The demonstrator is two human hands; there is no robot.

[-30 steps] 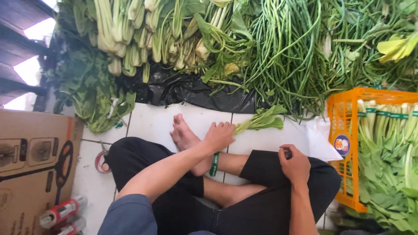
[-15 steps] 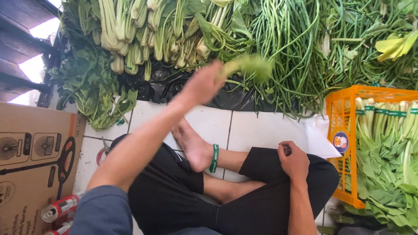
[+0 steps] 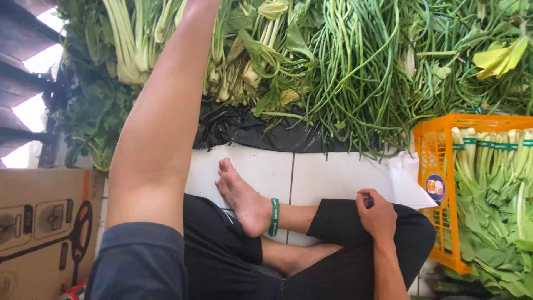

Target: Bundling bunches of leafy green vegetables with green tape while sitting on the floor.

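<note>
While the person sat cross-legged on the white tiled floor (image 3: 333,178), a broad heap of leafy greens and long green beans (image 3: 355,72) lay on black plastic sheeting (image 3: 250,130), presumably to keep the produce off the tiles. An orange plastic crate (image 3: 438,161) at the right held banded bunches upright. The left arm (image 3: 161,122) extended up into the pale-stemmed greens (image 3: 133,39); its hand lay beyond the frame, so the fingers' state could not be told. The right hand (image 3: 377,214) rested on the knee, fingers curled closed, apparently empty.
</note>
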